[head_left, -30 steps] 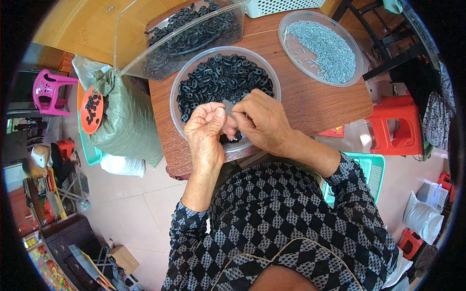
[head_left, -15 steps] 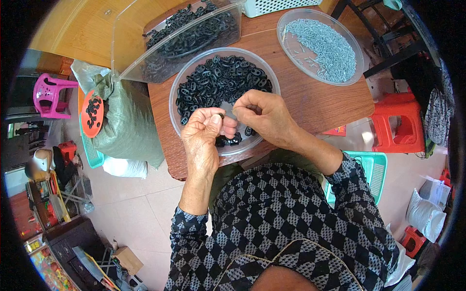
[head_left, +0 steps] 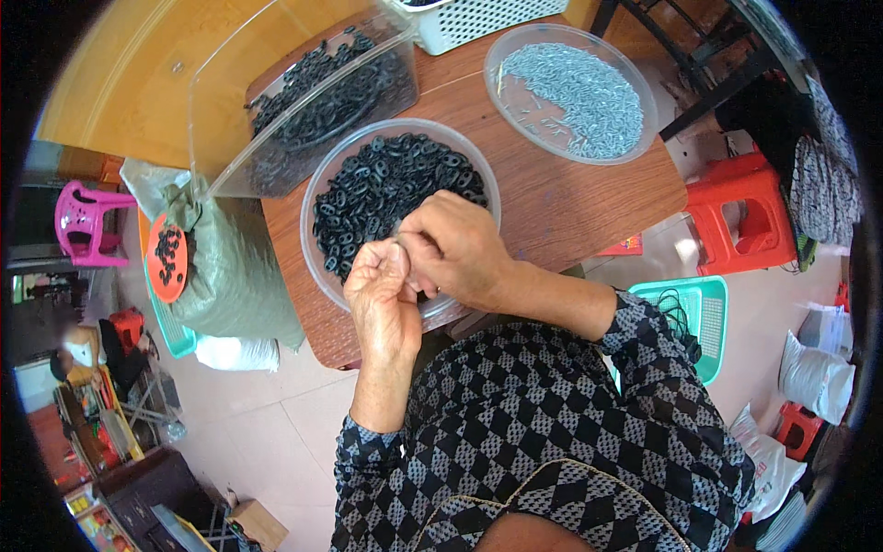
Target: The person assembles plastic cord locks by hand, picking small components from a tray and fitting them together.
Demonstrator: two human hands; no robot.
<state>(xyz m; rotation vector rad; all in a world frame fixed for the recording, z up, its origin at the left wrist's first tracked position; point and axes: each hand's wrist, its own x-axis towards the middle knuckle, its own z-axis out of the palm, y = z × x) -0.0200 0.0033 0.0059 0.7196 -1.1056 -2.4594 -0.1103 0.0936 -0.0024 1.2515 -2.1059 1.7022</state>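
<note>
My left hand [head_left: 379, 285] and my right hand [head_left: 455, 253] meet over the near part of a round clear bowl [head_left: 494, 189]. Thumb and fingers of the left are pinched together; a small black plastic piece showed there a moment ago, now covered by the fingers. The right hand's fingertips press against the left's, and whatever they grip is too small or hidden to name. Heaped in the bowl are black oval plastic pieces [head_left: 395, 175] with two holes each. Behind it to the right, a round clear tray [head_left: 529, 133] holds many small silvery screws [head_left: 593, 97].
Black pieces also fill a clear tub [head_left: 317, 109] at the back left, beside a white perforated basket [head_left: 478, 20]. A stuffed green sack [head_left: 235, 285] with an orange plate [head_left: 166, 281] stands left of the wooden table [head_left: 552, 207]. To the right are a red stool [head_left: 740, 216] and a turquoise basket [head_left: 713, 317].
My right hand has come in against the left, and their fingertips now touch. The view has shifted, so the table things appear further left.
</note>
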